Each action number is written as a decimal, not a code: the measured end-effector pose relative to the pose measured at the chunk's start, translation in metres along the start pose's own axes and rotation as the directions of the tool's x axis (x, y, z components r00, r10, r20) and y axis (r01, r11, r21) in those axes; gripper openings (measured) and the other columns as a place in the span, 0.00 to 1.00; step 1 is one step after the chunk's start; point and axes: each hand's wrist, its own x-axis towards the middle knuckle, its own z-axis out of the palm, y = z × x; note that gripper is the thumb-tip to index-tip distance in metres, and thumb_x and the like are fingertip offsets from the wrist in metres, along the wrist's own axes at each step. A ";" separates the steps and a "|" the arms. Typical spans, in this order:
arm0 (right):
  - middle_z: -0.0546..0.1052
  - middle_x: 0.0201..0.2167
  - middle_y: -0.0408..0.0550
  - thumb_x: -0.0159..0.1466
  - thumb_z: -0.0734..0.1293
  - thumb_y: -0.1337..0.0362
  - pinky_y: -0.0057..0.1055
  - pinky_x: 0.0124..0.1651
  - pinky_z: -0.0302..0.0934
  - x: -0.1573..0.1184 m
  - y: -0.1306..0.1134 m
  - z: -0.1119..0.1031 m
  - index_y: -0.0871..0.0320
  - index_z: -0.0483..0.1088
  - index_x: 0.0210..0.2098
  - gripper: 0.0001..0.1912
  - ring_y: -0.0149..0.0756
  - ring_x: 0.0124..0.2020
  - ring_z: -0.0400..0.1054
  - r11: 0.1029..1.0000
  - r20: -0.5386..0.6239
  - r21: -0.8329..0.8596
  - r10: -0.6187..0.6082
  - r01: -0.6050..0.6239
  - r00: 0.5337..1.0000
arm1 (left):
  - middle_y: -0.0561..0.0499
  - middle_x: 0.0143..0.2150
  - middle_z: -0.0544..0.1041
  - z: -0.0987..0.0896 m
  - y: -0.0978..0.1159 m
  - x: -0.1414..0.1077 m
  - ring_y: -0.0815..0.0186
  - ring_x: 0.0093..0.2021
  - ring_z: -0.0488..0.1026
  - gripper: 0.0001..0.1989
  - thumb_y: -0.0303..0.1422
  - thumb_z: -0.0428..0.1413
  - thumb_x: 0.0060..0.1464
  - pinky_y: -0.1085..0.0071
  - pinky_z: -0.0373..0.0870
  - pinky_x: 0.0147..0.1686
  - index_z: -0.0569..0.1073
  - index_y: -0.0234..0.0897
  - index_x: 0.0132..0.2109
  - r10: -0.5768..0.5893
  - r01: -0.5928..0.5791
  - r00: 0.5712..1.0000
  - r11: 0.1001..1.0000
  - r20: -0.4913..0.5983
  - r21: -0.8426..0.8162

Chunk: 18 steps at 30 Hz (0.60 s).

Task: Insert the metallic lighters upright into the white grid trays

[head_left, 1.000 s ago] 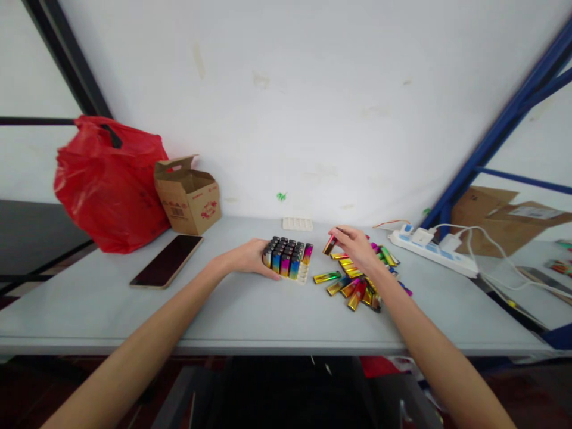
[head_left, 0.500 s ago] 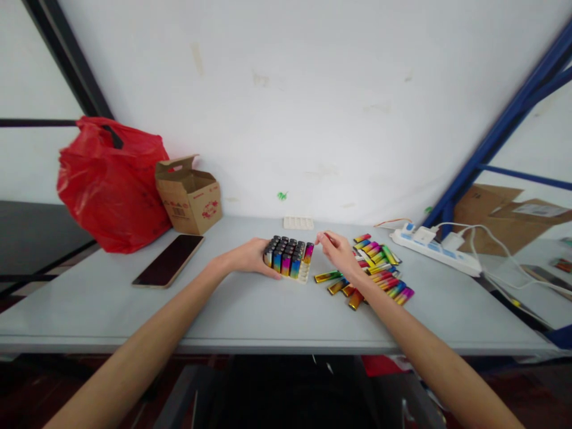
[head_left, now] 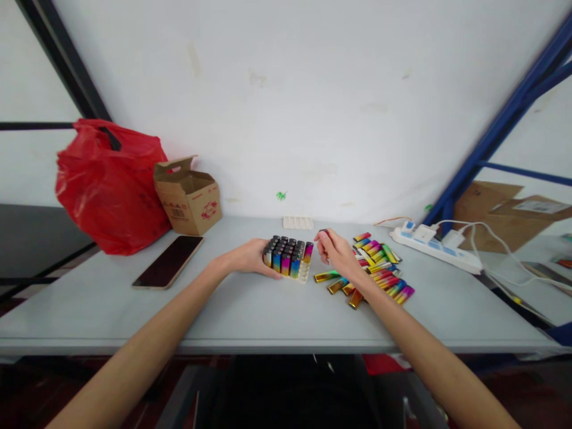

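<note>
A white slotted tray (head_left: 304,273) stands on the table, packed with upright, shiny rainbow-coloured lighters (head_left: 286,262) with dark tops. My left hand (head_left: 252,257) wraps round the left side of this block, thumb along the front and the other fingers hidden behind. One purple-and-gold lighter (head_left: 308,252) stands at the back of the right-hand row, with bare slots in front of it. Just right of the tray, my right hand (head_left: 335,250) is closed on a lighter (head_left: 324,232); its dark top shows above the fingers. Beneath my right wrist lies a loose pile of lighters (head_left: 386,277).
Behind the tray, another white slotted tray (head_left: 298,223) lies by the wall. On the left are a phone (head_left: 168,262), an open cardboard box (head_left: 190,199) and a red plastic bag (head_left: 114,185). A power strip (head_left: 435,250) with plugs and cables sits at the right.
My right hand has turned slightly, bringing the lighter in it more upright beside the tray. My left hand keeps its hold on the block.
</note>
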 end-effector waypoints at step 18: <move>0.74 0.20 0.45 0.70 0.61 0.39 0.31 0.31 0.52 0.001 0.006 -0.007 0.54 0.65 0.25 0.28 0.36 0.23 0.64 0.928 0.224 -0.340 -0.081 0.156 0.971 | 0.51 0.47 0.84 0.000 0.003 -0.001 0.57 0.46 0.80 0.33 0.49 0.72 0.41 0.69 0.74 0.47 0.78 0.38 0.53 0.011 -0.010 1.000 0.999 0.009 -0.049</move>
